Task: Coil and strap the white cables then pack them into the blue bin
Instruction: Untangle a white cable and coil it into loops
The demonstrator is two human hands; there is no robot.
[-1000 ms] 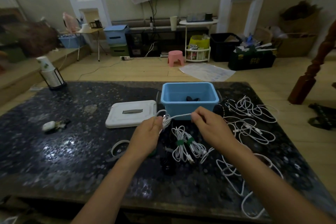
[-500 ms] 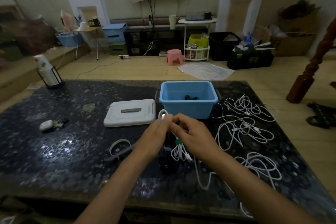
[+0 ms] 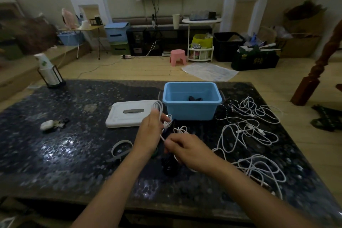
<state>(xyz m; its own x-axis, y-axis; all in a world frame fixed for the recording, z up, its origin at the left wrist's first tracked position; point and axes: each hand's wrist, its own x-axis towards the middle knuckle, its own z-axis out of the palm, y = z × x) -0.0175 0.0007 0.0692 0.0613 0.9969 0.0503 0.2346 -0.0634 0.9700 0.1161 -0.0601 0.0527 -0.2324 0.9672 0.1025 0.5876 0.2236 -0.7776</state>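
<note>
Right hand (image 3: 187,151) dropped lower, both hands gripping the white cable (image 3: 160,114), left hand (image 3: 149,132) hiding its coil.

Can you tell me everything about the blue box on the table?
The blue bin is a light blue, plastic-looking rectangular tub with rounded corners and a rim. It stands upright and open on the dark speckled table. Something small and dark lies inside. Its white lid lies flat to its left. Loose white cables lie to its right.
</note>
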